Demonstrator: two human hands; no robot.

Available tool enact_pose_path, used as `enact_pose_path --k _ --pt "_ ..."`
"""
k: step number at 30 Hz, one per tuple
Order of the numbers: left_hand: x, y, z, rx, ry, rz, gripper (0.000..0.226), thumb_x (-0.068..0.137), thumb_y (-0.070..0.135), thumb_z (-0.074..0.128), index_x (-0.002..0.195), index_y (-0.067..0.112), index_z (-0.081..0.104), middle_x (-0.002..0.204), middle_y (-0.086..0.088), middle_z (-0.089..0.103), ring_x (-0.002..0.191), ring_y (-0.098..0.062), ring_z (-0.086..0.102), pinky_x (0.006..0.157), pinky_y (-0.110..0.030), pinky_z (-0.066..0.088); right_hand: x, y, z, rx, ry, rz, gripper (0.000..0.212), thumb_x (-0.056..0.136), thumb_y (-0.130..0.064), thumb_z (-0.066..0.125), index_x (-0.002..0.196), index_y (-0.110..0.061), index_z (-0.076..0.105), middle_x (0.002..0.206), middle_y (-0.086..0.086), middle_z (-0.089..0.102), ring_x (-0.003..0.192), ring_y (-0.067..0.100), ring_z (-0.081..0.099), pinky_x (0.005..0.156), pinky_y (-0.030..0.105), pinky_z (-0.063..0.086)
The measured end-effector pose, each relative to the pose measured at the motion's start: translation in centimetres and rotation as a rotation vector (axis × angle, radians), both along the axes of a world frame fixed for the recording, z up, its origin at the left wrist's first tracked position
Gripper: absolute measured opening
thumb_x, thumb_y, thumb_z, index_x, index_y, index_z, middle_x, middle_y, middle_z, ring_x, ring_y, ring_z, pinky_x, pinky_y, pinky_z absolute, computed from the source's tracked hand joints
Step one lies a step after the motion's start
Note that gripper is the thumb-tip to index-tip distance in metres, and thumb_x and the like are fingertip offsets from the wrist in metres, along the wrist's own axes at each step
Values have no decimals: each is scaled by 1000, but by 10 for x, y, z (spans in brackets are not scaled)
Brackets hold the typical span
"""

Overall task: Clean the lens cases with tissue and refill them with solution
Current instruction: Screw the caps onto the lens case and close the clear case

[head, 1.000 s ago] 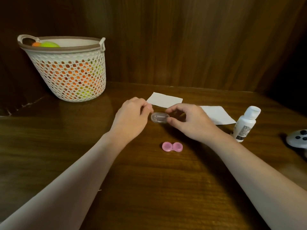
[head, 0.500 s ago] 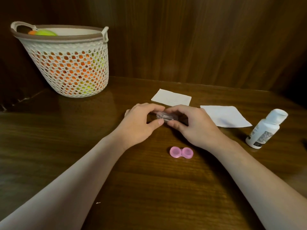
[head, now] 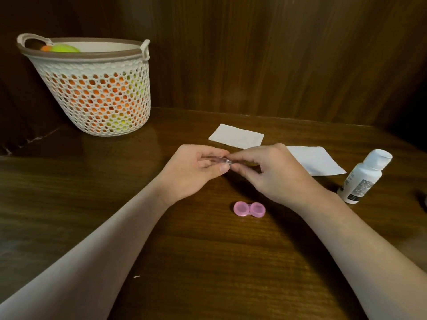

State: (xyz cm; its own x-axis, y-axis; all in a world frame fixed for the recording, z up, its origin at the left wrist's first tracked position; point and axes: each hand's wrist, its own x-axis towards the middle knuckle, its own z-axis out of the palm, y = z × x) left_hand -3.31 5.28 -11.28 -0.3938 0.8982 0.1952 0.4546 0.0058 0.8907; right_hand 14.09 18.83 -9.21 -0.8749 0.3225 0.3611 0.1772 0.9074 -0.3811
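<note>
A dark wooden counter (head: 208, 262) carries everything. A white mesh basket (head: 97, 95) (orange and yellow-green things show through its holes) stands at the far left. Two white tissues lie flat toward the back, one (head: 236, 136) left of the other (head: 316, 161). A white bottle (head: 364, 176) stands right; a pink lens case (head: 249, 209) lies nearer the middle.

Dim, warm light on a dark wood table (head: 208, 262).
The far corners fade to black. Soft glare shines near the basket (head: 92, 88). Edges bend outward. Both hands look a little blurry.
</note>
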Motion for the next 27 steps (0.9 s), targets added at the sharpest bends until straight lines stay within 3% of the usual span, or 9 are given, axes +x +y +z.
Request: enact_pose_path --k 2,5,9,16,23,27 --pt "-1 -1 0 0 -12 -5 40 98 15 74 138 19 70 124 9 77 113 3 72 97 -20 59 1 -2 4 8 0 8 31 103 -28 70 133 -30 75 122 -11 79 112 6 71 89 9 46" --pt "0 -2 -1 -14 -28 -22 38 98 14 73 136 18 71 125 7 77 114 -1 72 99 -25 59 2 -6 8 15 -13 23 28 105 -24 68 131 -29 76 118 -8 81 109 9 73 94 25 58" --pt "-1 -2 -3 -19 -105 -39 33 98 10 72 130 18 75 118 7 80 112 -6 75 99 -28 60 -1 -15 13 146 -155 3 27 108 -20 60 130 -28 75 113 -3 80 105 15 72 93 36 60" --pt "-6 -1 -4 -33 -207 -89 30 98 8 71 126 18 77 115 4 82 111 -12 77 98 -27 60 -10 -26 21 270 -299 -95 40 105 -12 63 140 -30 61 122 -4 73 109 18 69 96 35 61" --pt "-7 0 -4 -44 -211 -89 31 99 7 71 128 16 76 116 3 81 112 -12 77 101 -29 59 -11 -29 20 291 -268 -117 35 107 -11 60 138 -28 62 122 -4 74 107 18 69 94 33 60" --pt "-6 -1 -2 -32 -200 -104 34 98 5 70 124 26 76 118 8 81 114 -8 75 101 -24 57 -11 -24 18 233 -240 -119 36 108 -14 60 139 -31 67 123 -3 77 112 19 71 98 36 60"
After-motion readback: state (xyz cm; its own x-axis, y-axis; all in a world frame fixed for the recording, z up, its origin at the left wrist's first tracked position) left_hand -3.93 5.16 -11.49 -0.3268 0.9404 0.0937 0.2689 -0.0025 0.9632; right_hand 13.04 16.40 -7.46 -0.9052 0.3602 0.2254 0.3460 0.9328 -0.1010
